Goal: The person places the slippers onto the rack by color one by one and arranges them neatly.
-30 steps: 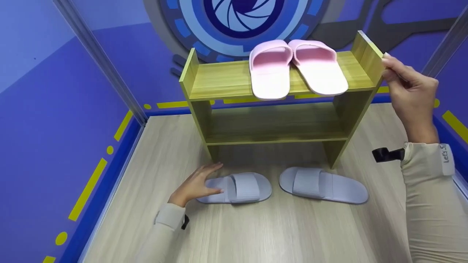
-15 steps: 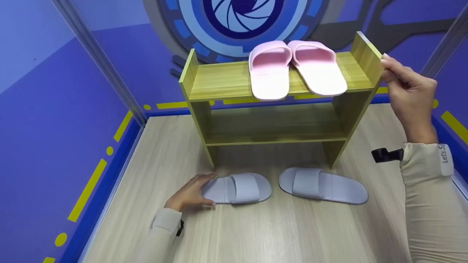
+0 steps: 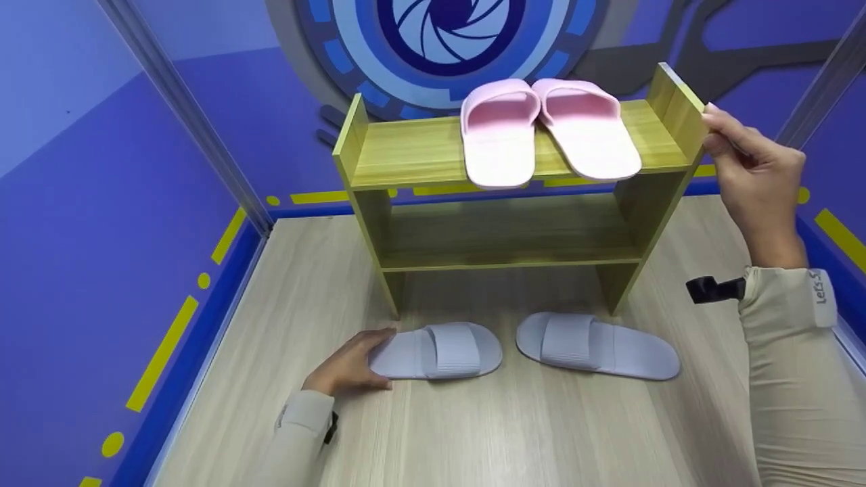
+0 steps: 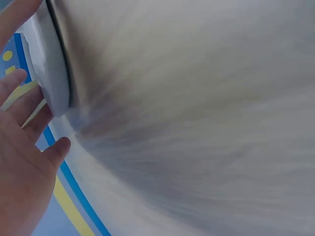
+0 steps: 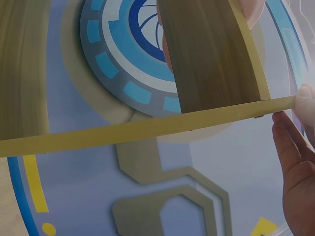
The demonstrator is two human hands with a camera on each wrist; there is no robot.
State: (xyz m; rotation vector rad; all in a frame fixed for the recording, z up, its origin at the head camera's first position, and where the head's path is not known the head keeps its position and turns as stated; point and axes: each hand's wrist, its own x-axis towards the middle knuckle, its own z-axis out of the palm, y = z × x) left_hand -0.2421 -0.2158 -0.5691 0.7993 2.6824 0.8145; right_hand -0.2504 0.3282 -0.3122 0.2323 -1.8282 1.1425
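Observation:
My left hand (image 3: 350, 364) curves around the heel end of the left grey slipper (image 3: 433, 352), which lies flat on the floor, thumb and fingers on either side of it. In the left wrist view the fingers (image 4: 22, 103) are spread beside the slipper's edge (image 4: 53, 69). At the upper right, my right hand (image 3: 761, 176) pinches the top of the right side panel of a wooden shoe rack (image 3: 507, 260). That grip also shows in the right wrist view, with the thumb and fingers across the panel (image 5: 147, 127). Two pink slippers (image 3: 500, 152) stand on the rack's top shelf.
The other grey slipper (image 3: 609, 345) lies to the right on the pale wood floor (image 3: 514, 433), in front of the rack. Blue printed walls (image 3: 169, 223) enclose the space at the back and both sides.
My left hand has moved down and slightly left, from above the left grey slipper to around its heel. The right hand keeps its hold on the rack. The slippers have not visibly moved.

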